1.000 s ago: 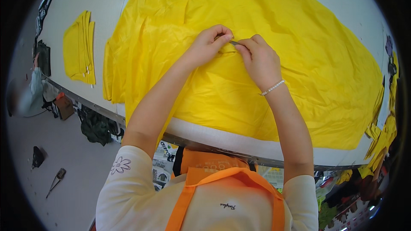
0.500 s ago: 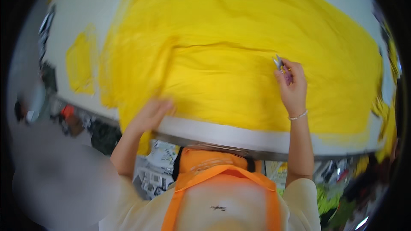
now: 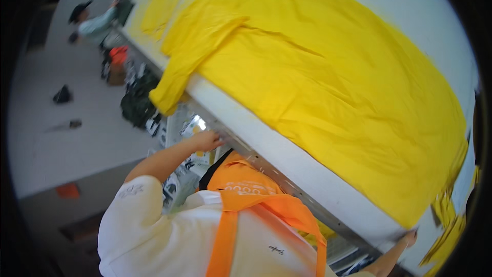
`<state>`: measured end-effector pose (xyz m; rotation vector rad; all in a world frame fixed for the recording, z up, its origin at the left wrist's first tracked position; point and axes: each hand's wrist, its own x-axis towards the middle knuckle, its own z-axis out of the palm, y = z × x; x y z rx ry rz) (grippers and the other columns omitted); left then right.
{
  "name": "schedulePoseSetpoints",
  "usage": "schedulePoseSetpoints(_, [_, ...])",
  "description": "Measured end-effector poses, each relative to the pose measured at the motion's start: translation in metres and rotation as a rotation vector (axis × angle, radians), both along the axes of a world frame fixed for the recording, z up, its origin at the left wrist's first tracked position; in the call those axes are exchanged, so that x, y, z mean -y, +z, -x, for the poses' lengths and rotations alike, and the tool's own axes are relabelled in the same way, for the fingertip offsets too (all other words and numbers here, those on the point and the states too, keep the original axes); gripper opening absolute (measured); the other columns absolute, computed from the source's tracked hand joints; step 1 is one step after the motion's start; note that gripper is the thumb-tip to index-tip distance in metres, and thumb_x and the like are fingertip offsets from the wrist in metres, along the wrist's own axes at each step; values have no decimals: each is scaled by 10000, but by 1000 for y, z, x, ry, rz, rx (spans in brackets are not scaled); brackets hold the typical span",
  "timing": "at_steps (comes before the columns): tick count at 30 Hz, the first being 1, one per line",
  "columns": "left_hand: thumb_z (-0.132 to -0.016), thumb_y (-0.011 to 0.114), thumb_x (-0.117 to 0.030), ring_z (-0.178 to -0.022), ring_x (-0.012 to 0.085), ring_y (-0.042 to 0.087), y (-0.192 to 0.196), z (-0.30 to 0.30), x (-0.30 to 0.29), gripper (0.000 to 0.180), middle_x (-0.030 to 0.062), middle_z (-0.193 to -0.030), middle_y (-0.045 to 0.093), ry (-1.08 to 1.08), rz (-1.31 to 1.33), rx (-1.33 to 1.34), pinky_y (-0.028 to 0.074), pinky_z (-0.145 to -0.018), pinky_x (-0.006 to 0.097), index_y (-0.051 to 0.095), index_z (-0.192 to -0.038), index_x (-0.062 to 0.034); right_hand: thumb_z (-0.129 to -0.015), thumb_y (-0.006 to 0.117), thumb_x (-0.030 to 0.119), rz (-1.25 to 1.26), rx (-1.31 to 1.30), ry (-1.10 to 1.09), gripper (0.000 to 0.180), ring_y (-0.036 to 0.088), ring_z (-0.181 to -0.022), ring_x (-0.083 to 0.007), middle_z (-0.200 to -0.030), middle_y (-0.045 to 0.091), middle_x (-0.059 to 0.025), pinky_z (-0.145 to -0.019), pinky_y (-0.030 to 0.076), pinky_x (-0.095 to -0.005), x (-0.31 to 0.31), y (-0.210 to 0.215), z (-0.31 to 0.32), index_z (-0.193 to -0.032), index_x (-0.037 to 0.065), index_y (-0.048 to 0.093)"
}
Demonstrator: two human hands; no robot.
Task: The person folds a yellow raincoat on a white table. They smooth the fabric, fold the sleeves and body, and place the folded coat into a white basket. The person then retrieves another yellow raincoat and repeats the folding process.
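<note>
**Down from head height over the table (image 3: 287, 156)**

Worn on the head at the near side of the table, the left of two side by side. Facing steeply down and across the table, askew to that side. Close above the shirt (image 3: 189, 241) and apron (image 3: 243, 174) just outside it; farther from the yellow cloth (image 3: 318, 87) on the table; farthest from the floor (image 3: 102, 138) and a person (image 3: 97, 24) off to the table's left. Wide-angled, curving straight lines.
</note>
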<state>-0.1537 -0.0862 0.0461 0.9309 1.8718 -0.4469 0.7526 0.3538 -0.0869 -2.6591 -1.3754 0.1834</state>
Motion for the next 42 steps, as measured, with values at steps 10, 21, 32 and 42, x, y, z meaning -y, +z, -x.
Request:
schedulePoseSetpoints(10, [-838,544,-236,-1044,306,542,44,149,53,312,147,-1133,572,574,-604,-942,438,-869,396,589,-1092,-60,-916,499,251,-575,-188,577,397,546,-1088,-273,-1188,582,-144,-940,408,-315,19,74,238,-1214,-9,529])
schedulePoseSetpoints(21, [-837,572,-348,-846,285,631,11,302,63,365,151,-844,649,474,-352,-254,495,-725,358,641,-967,-14,-851,606,179,505,-1162,1389,333,622,-895,-215,-1019,629,-149,-788,482,-304,335,112,852,-1114,-19,557])
schedulePoseSetpoints(32, [-836,622,-297,-983,270,556,4,307,4,395,172,-1026,595,629,-1191,-103,442,-825,366,569,-1081,7,-862,513,148,540,-769,1019,529,435,-1207,-297,-1284,463,-229,-1041,305,-341,302,170,861,-1321,-62,354])
schedulePoseSetpoints(42, [-712,680,-162,-1039,368,507,-69,383,-15,465,193,-1087,564,114,-1154,-745,406,-903,434,532,-1127,-15,-799,612,168,-125,469,1091,485,487,-1073,-328,-1155,541,-177,-947,377,-417,99,218,672,-1245,43,469])
